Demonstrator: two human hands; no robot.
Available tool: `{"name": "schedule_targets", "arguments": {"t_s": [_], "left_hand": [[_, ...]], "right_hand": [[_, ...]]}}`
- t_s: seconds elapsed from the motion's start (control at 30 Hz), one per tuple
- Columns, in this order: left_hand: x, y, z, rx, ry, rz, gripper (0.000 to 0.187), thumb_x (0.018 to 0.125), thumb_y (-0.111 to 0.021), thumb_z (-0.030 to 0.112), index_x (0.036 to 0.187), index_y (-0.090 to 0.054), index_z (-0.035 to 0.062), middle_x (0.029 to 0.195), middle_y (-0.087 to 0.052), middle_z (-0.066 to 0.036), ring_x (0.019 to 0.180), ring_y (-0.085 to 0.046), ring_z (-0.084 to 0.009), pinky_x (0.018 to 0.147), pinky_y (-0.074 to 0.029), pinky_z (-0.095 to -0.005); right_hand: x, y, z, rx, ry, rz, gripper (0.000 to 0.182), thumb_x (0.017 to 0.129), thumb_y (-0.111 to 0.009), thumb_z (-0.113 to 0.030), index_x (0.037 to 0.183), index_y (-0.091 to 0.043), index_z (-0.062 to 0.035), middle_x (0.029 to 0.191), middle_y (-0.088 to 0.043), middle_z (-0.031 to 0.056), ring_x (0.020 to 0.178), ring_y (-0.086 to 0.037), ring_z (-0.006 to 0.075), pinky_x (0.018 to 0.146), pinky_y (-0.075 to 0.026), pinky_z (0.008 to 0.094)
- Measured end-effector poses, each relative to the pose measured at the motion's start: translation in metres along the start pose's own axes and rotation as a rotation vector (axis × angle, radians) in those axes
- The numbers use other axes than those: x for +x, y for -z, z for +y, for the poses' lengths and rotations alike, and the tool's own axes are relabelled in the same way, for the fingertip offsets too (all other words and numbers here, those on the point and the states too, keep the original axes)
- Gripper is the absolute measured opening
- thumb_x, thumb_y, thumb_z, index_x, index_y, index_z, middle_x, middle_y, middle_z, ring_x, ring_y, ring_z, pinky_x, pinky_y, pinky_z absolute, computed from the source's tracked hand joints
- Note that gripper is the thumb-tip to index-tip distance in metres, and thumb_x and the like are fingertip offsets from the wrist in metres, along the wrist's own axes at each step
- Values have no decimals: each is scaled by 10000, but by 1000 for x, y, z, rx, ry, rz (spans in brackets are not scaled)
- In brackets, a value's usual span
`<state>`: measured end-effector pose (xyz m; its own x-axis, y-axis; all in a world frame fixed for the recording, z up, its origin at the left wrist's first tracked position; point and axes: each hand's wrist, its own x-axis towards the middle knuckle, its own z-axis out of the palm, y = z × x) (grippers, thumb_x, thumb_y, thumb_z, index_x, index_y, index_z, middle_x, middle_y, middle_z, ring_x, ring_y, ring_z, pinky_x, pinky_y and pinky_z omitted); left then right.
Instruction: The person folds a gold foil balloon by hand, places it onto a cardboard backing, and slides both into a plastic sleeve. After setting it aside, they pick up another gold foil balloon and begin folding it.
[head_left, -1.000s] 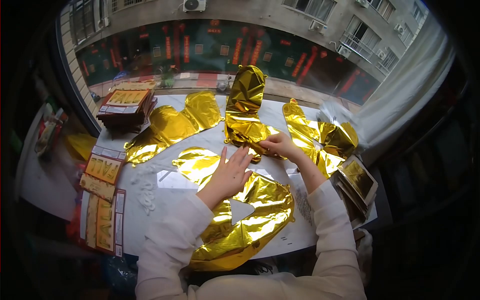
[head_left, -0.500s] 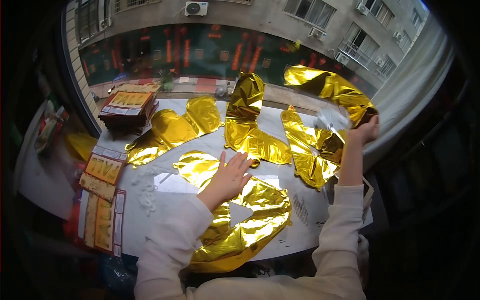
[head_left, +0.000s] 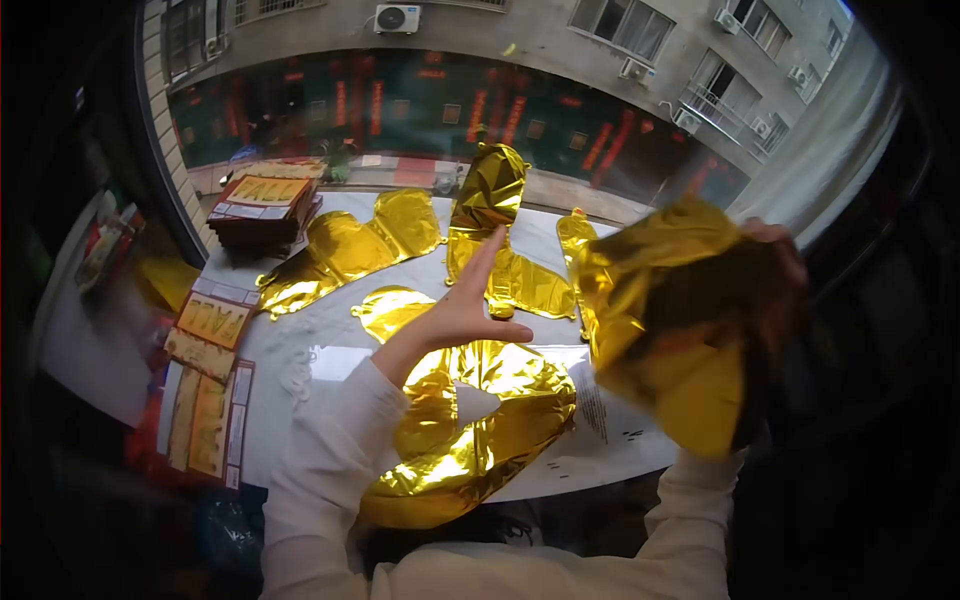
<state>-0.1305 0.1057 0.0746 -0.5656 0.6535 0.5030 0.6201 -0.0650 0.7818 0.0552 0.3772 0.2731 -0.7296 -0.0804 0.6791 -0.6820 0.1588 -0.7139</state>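
Note:
My right hand (head_left: pixel 775 262) holds a crumpled gold foil balloon (head_left: pixel 670 320) raised close to the camera on the right; it looks blurred. My left hand (head_left: pixel 465 305) is lifted above the white table (head_left: pixel 320 385), fingers straight and apart, holding nothing. Under it lies a flat gold foil balloon (head_left: pixel 480 420) near the front edge. More flat gold balloons lie further back: one at the left (head_left: pixel 345 250), one in the middle (head_left: pixel 495 230) that runs up onto the window sill.
Red packs printed "FALL" are stacked at the back left (head_left: pixel 262 205), and more lie along the table's left edge (head_left: pixel 208 385). A printed sheet (head_left: pixel 605 420) lies under the raised balloon. A window with a street and building is beyond.
My right hand left the middle balloon, reached far right, took a gold balloon and brought it up toward the camera. My left hand rose off the front balloon.

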Motion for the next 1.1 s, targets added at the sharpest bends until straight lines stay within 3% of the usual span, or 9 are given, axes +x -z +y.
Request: {"name": "schedule_targets", "arguments": {"t_s": [0.03,0.2,0.33,0.43,0.57,0.7,0.77,0.87,1.1], "left_hand": [[4,14,11,-281,128,-233,1339,747,-924,407,1708,-41,103,1751,-208,-168,1626,-168,-328,1297,-175,-421],[-25,23,37,-729,308,-631,837,798,-926,153,1513,-512,21,1407,-639,-86,1248,-585,-143,1048,-488,-319],[-48,29,50,-791,436,-792,474,857,-895,151,1255,-677,15,1161,-775,-72,1067,-727,-158,960,-548,-300],[-60,35,43,-715,485,-589,398,909,-849,142,1252,-676,38,1128,-767,-63,1072,-722,-162,956,-540,-306],[-64,35,52,-211,417,-161,445,982,-738,113,1401,-600,53,1300,-663,-65,1221,-619,-169,1034,-524,-327],[-56,44,90,-702,601,-74,621,1098,-479,543,1499,-496,69,1347,-648,-99,1214,-641,-229,1070,-534,-420],[-60,52,101,-915,516,-138,726,1073,-451,625,1531,-454,62,1391,-624,-124,1249,-621,-241,1075,-521,-446],[-77,58,115,-1284,271,-153,964,1006,-374,796,1612,-341,48,1584,-481,-168,1445,-504,-318,1160,-447,-539],[-112,80,121,-967,727,309,411,947,-722,133,1326,-609,24,1130,-727,-91,965,-723,-198,861,-621,-365]], "right_hand": [[1,35,0,403,-396,129,337,1056,-626,-327,1161,-578,-11,1273,-662,175,1048,-682,290,934,-554,411],[11,86,31,468,-282,-599,454,1099,-458,-429,1257,-605,-29,1374,-648,195,1153,-670,298,993,-542,419],[-30,-30,10,-84,20,325,436,1091,-530,-320,1357,-585,21,1268,-657,145,1150,-642,205,1014,-535,352],[-34,1,9,-567,44,236,419,1097,-521,-310,1344,-576,24,1253,-665,150,1132,-658,209,1002,-554,363],[-19,34,19,-64,64,187,376,1091,-547,-241,1355,-557,26,1277,-668,165,1121,-689,246,1012,-569,390],[6,-35,13,244,-76,-85,474,989,-690,-115,1422,-528,-12,1508,-509,183,1309,-614,313,1105,-528,435],[29,-89,9,-261,107,-237,271,967,-722,-130,1191,-688,19,1193,-703,136,1080,-727,241,921,-621,374],[37,-172,28,212,-338,-303,198,1044,-678,-187,1128,-741,-19,944,-743,54,803,-715,109,754,-600,267],[5,-185,77,145,-295,-416,508,1106,-565,-191,1579,-427,-72,1391,-625,108,1269,-600,179,1033,-483,307]]}}
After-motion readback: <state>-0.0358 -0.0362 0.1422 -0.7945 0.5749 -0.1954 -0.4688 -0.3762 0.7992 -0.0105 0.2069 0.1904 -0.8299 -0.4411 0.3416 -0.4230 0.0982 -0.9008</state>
